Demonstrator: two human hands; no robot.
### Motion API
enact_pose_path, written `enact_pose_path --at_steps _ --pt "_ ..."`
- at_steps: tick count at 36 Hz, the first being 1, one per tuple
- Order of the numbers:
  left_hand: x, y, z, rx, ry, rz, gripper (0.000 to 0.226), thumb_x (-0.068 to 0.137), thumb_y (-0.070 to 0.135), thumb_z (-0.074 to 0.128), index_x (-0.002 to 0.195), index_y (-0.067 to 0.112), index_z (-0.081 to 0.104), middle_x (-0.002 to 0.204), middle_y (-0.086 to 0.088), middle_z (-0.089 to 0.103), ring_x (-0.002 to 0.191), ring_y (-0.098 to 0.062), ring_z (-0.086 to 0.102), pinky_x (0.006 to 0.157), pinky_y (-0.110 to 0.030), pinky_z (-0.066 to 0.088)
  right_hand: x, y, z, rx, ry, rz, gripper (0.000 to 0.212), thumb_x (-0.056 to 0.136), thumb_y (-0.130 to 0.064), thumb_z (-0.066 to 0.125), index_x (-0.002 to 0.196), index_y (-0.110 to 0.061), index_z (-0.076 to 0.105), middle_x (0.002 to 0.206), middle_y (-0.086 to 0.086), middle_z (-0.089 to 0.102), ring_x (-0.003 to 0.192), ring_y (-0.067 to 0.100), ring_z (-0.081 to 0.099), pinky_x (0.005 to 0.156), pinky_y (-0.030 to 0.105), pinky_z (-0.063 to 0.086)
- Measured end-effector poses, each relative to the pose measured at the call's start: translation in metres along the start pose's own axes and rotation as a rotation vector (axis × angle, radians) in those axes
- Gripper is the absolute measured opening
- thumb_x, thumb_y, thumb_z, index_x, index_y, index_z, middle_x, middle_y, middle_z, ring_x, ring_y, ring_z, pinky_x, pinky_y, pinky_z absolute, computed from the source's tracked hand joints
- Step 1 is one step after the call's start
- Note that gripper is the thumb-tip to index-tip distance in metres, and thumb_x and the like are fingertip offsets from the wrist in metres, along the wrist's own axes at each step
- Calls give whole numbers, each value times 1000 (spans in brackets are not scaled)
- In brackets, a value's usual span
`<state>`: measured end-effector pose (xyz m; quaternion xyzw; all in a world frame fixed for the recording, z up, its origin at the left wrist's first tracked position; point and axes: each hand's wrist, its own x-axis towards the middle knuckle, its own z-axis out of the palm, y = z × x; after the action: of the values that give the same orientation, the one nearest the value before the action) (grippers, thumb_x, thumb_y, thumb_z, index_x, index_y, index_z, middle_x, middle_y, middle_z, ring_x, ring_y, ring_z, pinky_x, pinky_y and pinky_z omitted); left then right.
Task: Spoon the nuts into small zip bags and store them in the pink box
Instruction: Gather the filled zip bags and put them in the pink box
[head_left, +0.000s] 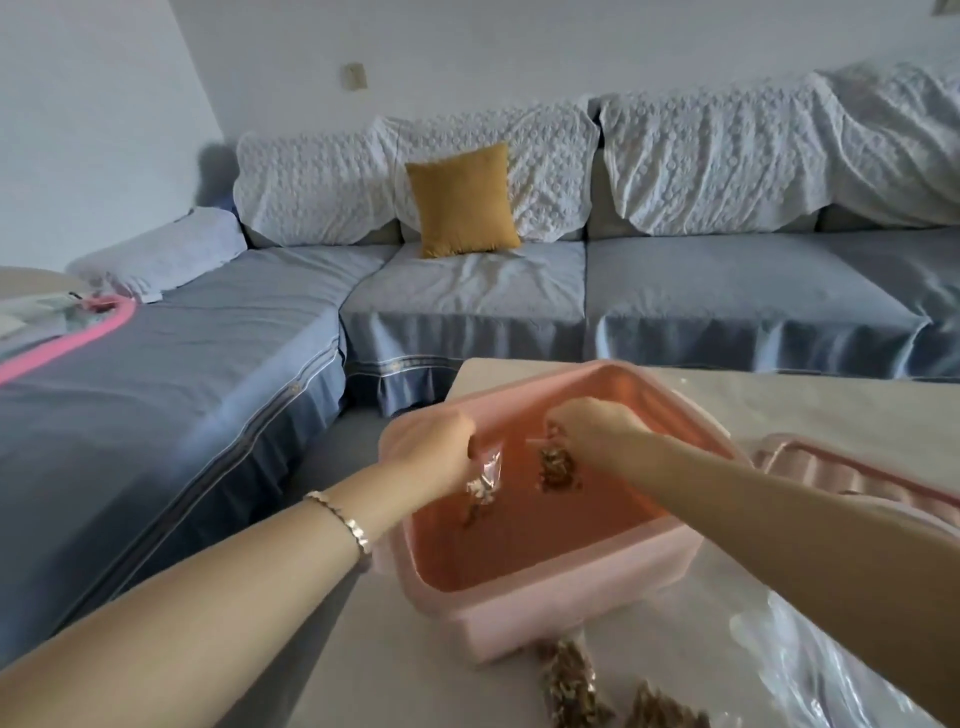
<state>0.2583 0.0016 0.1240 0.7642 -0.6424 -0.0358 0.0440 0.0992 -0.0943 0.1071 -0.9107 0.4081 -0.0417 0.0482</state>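
The pink box (561, 597) stands open on the table's left part. Both my hands reach into it. My left hand (434, 452) is closed on the top of a small zip bag of nuts (483, 483) that hangs inside the box near its left wall. My right hand (597, 423) pinches a second zip bag of nuts (558, 467) over the middle of the box. Two more filled bags (569, 686) (662, 712) lie on the table just in front of the box.
The pink lid (852, 473) lies to the right of the box. Clear plastic (831, 670) is spread at the front right. A blue sofa (467, 306) with a mustard cushion (462, 200) runs behind and to the left of the table (805, 410).
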Motion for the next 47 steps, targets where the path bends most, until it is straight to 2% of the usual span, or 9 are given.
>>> enact_pose_path --at_steps 3,6,9,14,22,26,32,40,47 --pt "26 -2 18 55 -183 -32 16 91 21 53 80 12 60 67 4 46 63 -13 44 51 -21 30 27 -4 27 -85 -149 -36 27 91 -9 45 112 -18 60 122 3 58 114 24 54 85 32 45" --pt "48 -7 34 23 -352 -71 28 91 22 55 66 19 43 67 5 41 81 -18 51 69 -26 38 50 -9 44 -83 -276 -41 26 90 -9 48 112 -13 61 119 7 59 111 26 56 86 34 46" --pt "58 -11 43 173 -328 4 5 90 10 53 89 12 58 88 -5 60 94 -27 60 69 -32 38 67 -15 58 -29 -391 -44 28 90 -8 48 115 -11 61 120 10 58 111 29 55 86 34 44" --pt "70 -13 51 250 -530 -43 24 90 15 54 112 9 59 109 -7 61 107 -27 59 90 -35 46 85 -21 76 35 -401 -25 25 90 -8 50 113 -8 61 120 14 59 107 31 58 81 34 45" --pt "68 -27 67 170 -568 29 26 89 25 59 66 14 56 79 -8 59 73 -14 61 63 -29 51 80 -11 87 24 -294 220 31 87 4 45 114 -3 60 120 15 61 111 30 59 83 35 48" --pt "54 -35 58 173 -633 95 24 89 6 48 106 8 65 110 -11 63 89 -25 58 75 -33 44 84 -5 91 224 -290 225 25 89 -3 48 109 0 62 114 17 63 101 28 61 77 30 47" --pt "56 -41 47 30 -545 192 25 83 4 48 90 20 65 99 -7 64 90 -28 61 81 -42 50 83 0 79 314 -384 94 24 88 -19 60 103 0 65 102 14 65 79 18 49 50 26 31" --pt "36 -49 17 -85 -209 158 27 94 29 49 118 31 61 123 16 58 115 -6 50 101 -28 37 80 -5 85 306 -377 111 30 87 -29 62 101 -2 63 100 12 63 83 21 52 69 26 37" --pt "-40 -36 16 -362 118 134 23 90 29 57 112 28 64 111 20 60 102 4 53 87 -12 39 33 -9 20 299 -156 103 28 87 -21 56 113 -11 61 113 6 63 104 23 58 90 33 47"
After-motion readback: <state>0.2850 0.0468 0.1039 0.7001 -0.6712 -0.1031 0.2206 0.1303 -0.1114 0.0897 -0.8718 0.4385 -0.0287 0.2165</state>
